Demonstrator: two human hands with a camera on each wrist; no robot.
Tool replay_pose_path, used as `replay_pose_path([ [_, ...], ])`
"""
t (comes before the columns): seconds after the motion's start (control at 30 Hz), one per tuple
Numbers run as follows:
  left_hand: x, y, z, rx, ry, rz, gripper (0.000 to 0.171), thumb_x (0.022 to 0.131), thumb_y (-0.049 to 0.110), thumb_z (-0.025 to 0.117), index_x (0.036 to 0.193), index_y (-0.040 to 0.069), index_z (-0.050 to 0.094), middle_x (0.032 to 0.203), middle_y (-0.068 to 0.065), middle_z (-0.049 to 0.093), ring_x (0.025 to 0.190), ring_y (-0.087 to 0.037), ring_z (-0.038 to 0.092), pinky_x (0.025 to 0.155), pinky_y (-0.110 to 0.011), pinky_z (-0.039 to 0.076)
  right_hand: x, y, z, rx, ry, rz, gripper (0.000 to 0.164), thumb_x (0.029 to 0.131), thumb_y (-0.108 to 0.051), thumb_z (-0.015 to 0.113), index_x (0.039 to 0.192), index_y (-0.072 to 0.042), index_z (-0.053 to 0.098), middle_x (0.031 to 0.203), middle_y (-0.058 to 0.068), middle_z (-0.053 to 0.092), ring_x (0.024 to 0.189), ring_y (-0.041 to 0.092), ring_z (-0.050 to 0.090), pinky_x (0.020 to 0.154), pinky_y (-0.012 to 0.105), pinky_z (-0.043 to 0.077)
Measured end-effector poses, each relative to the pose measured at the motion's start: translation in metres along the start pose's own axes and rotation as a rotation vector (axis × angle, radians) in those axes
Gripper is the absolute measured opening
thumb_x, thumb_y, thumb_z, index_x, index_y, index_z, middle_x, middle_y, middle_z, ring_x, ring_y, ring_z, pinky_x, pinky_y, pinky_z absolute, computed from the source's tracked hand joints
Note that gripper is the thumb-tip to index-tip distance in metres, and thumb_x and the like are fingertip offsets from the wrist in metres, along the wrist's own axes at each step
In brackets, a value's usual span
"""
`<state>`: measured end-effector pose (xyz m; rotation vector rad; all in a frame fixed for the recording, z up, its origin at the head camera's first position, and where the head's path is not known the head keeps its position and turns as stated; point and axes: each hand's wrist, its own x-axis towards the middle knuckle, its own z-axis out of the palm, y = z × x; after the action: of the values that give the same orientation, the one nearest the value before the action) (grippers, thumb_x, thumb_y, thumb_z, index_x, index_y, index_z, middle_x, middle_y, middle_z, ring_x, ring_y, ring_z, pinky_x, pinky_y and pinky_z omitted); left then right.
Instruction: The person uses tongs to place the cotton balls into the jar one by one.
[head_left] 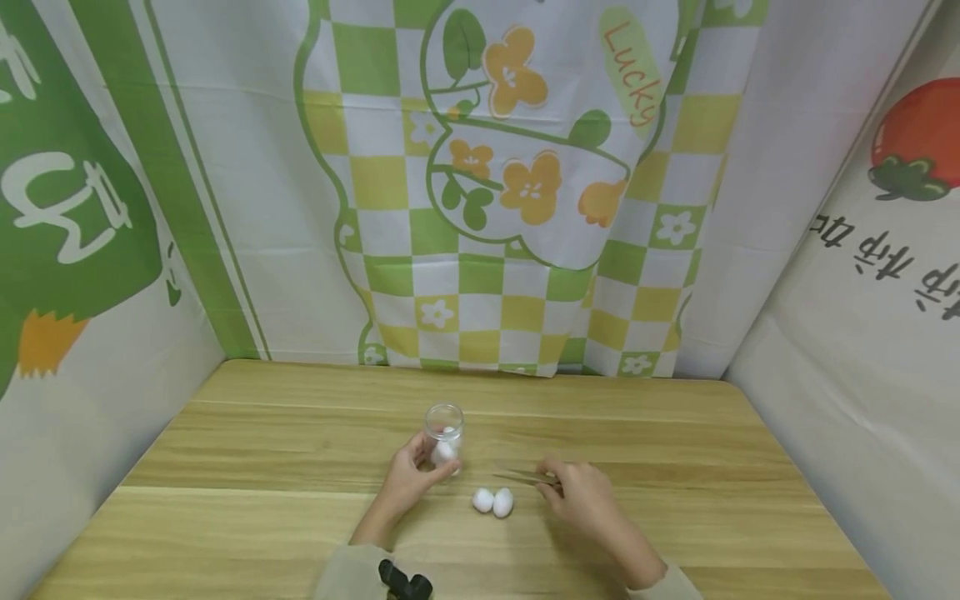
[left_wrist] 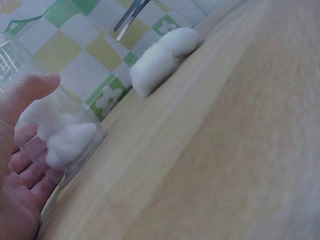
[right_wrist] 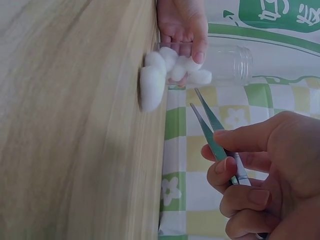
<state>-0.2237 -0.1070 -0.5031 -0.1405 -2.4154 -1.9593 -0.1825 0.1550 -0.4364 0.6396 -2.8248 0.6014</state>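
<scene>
My left hand (head_left: 408,482) grips a clear jar (head_left: 444,416) standing upright on the table, thumb on the near side and fingers round the far side. Several white cotton balls (right_wrist: 199,77) lie inside it. Between the hands, two more cotton balls (head_left: 502,502) rest side by side on the wood, touching. My right hand (head_left: 588,497) pinches metal tweezers (right_wrist: 210,134) between thumb and fingers. Their tips are apart with nothing between them, pointing left toward the jar, above the tabletop. In the left wrist view, only the tips of the tweezers (left_wrist: 131,20) show, beyond the loose pair.
The wooden table (head_left: 300,433) reaches back to a checked green, yellow and white curtain (head_left: 480,287). Printed cloth (head_left: 847,350) hangs along the right side, and a green and white one (head_left: 75,233) along the left. A black device (head_left: 405,581) sits on the left sleeve.
</scene>
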Motion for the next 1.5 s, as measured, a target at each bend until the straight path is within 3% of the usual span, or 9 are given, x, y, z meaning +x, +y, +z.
replay_pose_path([
  [0.2, 0.000, -0.001, 0.000, 0.006, 0.002, -0.001, 0.060, 0.082, 0.017, 0.076, 0.135, 0.003, 0.050, 0.133, -0.021, 0.059, 0.129, -0.037, 0.053, 0.114, -0.052, 0.040, -0.005, 0.005, 0.000, 0.032, -0.026, -0.018, 0.015, 0.084, -0.010, 0.070, 0.098, -0.005, 0.069, 0.069, 0.006, 0.071, 0.051, 0.000, 0.053, 0.043, 0.007, 0.033],
  [0.3, 0.000, -0.001, 0.000, 0.007, 0.004, 0.004, 0.059, 0.082, 0.016, 0.076, 0.133, 0.003, 0.051, 0.132, -0.020, 0.060, 0.128, -0.037, 0.054, 0.114, -0.051, 0.041, -0.007, 0.007, 0.000, 0.021, -0.024, -0.025, 0.015, 0.083, -0.010, 0.071, 0.097, -0.006, 0.069, 0.071, 0.008, 0.072, 0.053, 0.006, 0.061, 0.045, 0.008, 0.038],
  [0.43, -0.001, -0.001, 0.000, -0.004, 0.002, 0.007, 0.059, 0.082, 0.016, 0.076, 0.134, 0.002, 0.051, 0.133, -0.020, 0.060, 0.128, -0.036, 0.054, 0.114, -0.051, 0.041, -0.008, 0.008, 0.000, 0.019, -0.029, -0.020, 0.013, 0.083, -0.010, 0.072, 0.095, -0.007, 0.069, 0.078, 0.009, 0.075, 0.064, 0.016, 0.070, 0.050, 0.014, 0.047],
  [0.63, -0.001, -0.001, 0.000, -0.016, -0.002, 0.007, 0.059, 0.082, 0.015, 0.076, 0.134, 0.002, 0.050, 0.134, -0.021, 0.059, 0.129, -0.036, 0.054, 0.114, -0.052, 0.040, -0.008, 0.010, 0.000, 0.025, -0.051, -0.010, 0.013, 0.084, -0.011, 0.071, 0.096, -0.008, 0.069, 0.084, 0.009, 0.076, 0.071, 0.018, 0.072, 0.056, 0.021, 0.055],
  [1.17, 0.000, -0.002, 0.001, -0.009, 0.002, 0.002, 0.059, 0.082, 0.015, 0.076, 0.134, 0.001, 0.050, 0.133, -0.021, 0.059, 0.128, -0.037, 0.054, 0.112, -0.050, 0.043, -0.011, 0.014, -0.002, 0.061, -0.081, -0.055, 0.013, 0.084, -0.008, 0.070, 0.096, -0.004, 0.068, 0.087, 0.014, 0.076, 0.074, 0.023, 0.074, 0.058, 0.021, 0.058],
  [1.5, 0.000, -0.001, -0.001, -0.009, -0.008, -0.002, 0.062, 0.082, 0.016, 0.075, 0.136, 0.000, 0.048, 0.137, -0.022, 0.056, 0.130, -0.039, 0.052, 0.114, -0.051, 0.041, -0.012, 0.016, -0.001, 0.042, -0.111, -0.039, 0.011, 0.084, -0.010, 0.071, 0.094, -0.006, 0.070, 0.084, 0.010, 0.075, 0.071, 0.019, 0.072, 0.056, 0.018, 0.054],
])
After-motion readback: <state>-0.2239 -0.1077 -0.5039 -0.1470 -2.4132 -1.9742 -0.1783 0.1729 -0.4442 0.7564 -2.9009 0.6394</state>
